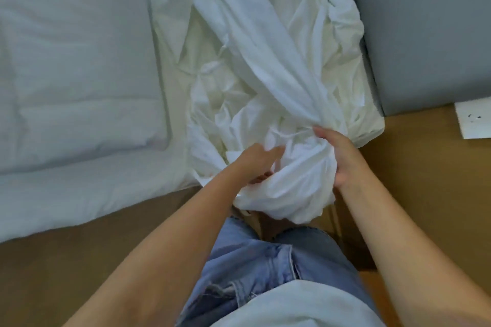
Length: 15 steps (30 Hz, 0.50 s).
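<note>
Bedroom, brown floor (pixel 79 260), grey panel (pixel 425 34) at the right.

Item: white sheet (pixel 265 48). It lies rumpled over the cream mattress (pixel 172 66), one twisted length running from the far end down to a bunched wad at the near edge, where both hands meet it.

Grip: right hand (pixel 337 156) has fingers and thumb curled round the bunched wad. Left hand (pixel 261 159) is pushed into the folds beside it, forefinger forward and the other fingers half buried; whether it pinches cloth cannot be told.

Handling, as judged: light, limp and of no stiffness. It is not fragile and not slippery, but it sags and trails wherever unsupported. It is best taken by a gathered handful, as the right hand does, or by a hem or corner once found; a single loose fold would only pull out.

Count: sheet, one, as far as the folds allow; white duvet (pixel 79 61), one, left of it; paper (pixel 475 119) on the floor, one; hands, two.
</note>
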Tool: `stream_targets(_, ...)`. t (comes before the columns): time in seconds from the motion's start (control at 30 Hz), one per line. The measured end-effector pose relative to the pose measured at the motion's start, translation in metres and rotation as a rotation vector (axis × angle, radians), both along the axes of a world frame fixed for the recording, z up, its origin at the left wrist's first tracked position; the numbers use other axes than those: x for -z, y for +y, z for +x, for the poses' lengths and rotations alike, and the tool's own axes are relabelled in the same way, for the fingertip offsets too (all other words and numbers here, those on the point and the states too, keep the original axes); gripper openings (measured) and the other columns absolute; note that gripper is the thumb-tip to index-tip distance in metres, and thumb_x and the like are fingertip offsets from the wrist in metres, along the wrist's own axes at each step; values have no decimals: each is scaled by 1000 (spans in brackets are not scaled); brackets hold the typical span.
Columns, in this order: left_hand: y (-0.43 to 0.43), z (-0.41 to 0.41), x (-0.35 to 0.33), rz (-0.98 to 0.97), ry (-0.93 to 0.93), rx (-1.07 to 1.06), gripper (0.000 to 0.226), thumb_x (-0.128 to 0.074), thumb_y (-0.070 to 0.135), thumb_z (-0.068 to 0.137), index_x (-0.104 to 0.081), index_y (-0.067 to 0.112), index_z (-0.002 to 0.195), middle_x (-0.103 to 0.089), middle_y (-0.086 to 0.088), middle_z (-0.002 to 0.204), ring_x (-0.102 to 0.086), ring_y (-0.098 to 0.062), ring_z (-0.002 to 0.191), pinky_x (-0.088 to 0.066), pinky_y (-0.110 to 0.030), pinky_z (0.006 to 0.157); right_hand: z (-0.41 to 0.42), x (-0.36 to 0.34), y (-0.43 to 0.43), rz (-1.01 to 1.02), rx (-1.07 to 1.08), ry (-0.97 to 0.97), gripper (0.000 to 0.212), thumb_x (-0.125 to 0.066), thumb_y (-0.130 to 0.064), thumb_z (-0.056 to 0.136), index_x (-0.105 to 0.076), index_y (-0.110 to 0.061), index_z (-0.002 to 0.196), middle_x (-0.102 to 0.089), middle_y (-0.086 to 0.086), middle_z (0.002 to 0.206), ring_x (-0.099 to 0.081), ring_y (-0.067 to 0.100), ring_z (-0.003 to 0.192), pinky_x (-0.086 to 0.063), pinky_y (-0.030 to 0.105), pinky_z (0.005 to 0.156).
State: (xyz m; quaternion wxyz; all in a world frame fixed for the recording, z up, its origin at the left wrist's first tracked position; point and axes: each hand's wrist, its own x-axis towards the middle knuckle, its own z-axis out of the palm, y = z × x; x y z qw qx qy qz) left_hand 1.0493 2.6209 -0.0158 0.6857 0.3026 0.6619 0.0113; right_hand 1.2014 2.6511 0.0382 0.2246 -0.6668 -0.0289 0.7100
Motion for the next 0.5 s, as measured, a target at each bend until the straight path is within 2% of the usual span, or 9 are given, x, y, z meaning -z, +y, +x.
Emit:
stream_targets(0.07, 2, 11, 20, 126, 176, 16, 73, -52, 72, 77, -51, 10, 116, -60, -2, 107, -53, -17, 81, -40, -29, 66, 11, 5, 6, -18, -64, 10, 31, -56, -31, 89, -72, -5, 90, -72, 16, 83, -71, 30, 71, -57, 35, 60)
stream_targets(0.13, 5, 20, 31, 309, 402, -3, 85, -58, 73, 71, -45, 11, 127, -51, 2, 113, -51, -19, 99, -42, -34, 76, 20, 12, 13, -3, -108, -14, 29, -61, -29, 81, -77, -5, 79, -72, 16, 87, -71, 30, 75, -57, 36, 64)
stream_targets(0.17, 10, 24, 37, 370, 442, 23, 82, -60, 67, 72, -44, 9, 128, -51, -3, 120, -50, -22, 107, -44, -36, 82, 23, 12, 16, -2, -121, -30, 23, -66, -25, 75, -78, -5, 76, -72, 16, 88, -71, 31, 75, -58, 37, 61)
stream_targets(0.2, 16, 28, 40, 389, 416, 67, 69, -62, 58, 75, -50, 9, 122, -54, -7, 120, -51, -24, 109, -44, -35, 84, 26, 12, 18, 2, -136, -32, 20, -69, -20, 70, -78, -4, 77, -73, 17, 89, -71, 32, 76, -57, 40, 59)
stream_targets(0.27, 25, 33, 40, 376, 245, 53, 33, -69, 33, 75, -60, 10, 96, -63, -5, 94, -58, -21, 87, -45, -31, 72, 29, 13, 19, -2, -176, -31, 24, -72, -12, 65, -74, -2, 88, -73, 18, 92, -71, 34, 79, -57, 43, 60)
stream_targets(0.33, 31, 37, 36, 400, 161, -112, 10, -67, 11, 77, -58, 8, 79, -56, 0, 74, -50, -14, 67, -38, -25, 62, 30, 14, 18, 7, -240, -123, 27, -75, -5, 66, -70, -3, 92, -73, 16, 89, -71, 32, 78, -58, 42, 61)
stream_targets(0.4, 32, 33, 29, 441, 156, -416, 28, -50, 2, 84, -43, 11, 58, -41, 3, 57, -35, -12, 54, -28, -21, 51, 31, 14, 21, 74, -288, -308, 28, -73, 0, 69, -67, -4, 95, -71, 14, 93, -69, 32, 84, -58, 43, 72)
stream_targets(0.43, 29, 26, 26, 444, 136, -598, 36, -46, 3, 86, -34, 14, 54, -33, 6, 52, -29, -10, 49, -23, -21, 47, 31, 13, 24, 130, -291, -398, 30, -71, 2, 70, -65, -5, 98, -68, 12, 96, -67, 32, 89, -56, 44, 78)
stream_targets(0.5, 19, 7, 24, 428, 133, -838, 34, -47, 6, 87, -36, 14, 56, -29, 8, 48, -27, -9, 45, -22, -22, 44, 32, 13, 31, 257, -231, -546, 29, -66, 2, 71, -62, -12, 96, -66, 5, 93, -65, 28, 90, -56, 40, 80)
